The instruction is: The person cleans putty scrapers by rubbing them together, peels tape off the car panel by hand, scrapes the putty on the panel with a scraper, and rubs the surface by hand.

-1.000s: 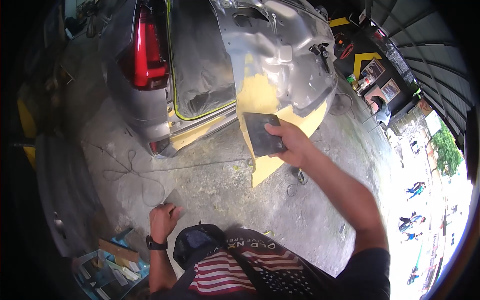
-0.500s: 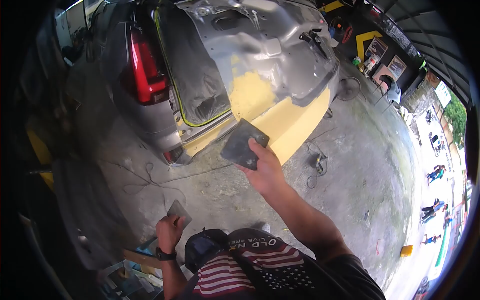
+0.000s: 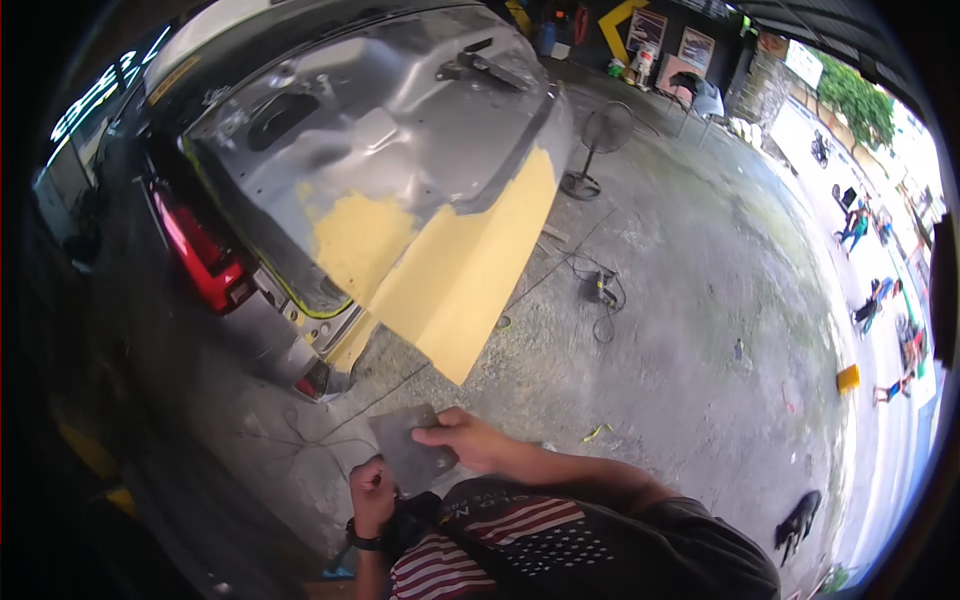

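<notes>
Gripping grey plate (image 3: 408, 462) by edge, my right hand (image 3: 472, 442): thumb above, plate reaching toward curled left hand (image 3: 371, 497) (its hold, if any, unclear). Plate probably light, stiff; edge grasp suits.

Pedestal fan (image 3: 607, 130) (upright) and yellow box (image 3: 848, 379).

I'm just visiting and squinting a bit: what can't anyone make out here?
All in the head view:
- The car's far end: cut off by the top edge.
- The flat plate's underside: turned away, in the right hand.
- Whether the left hand holds anything: curled fingers hide its palm.
- The distant people's details: too small.
</notes>
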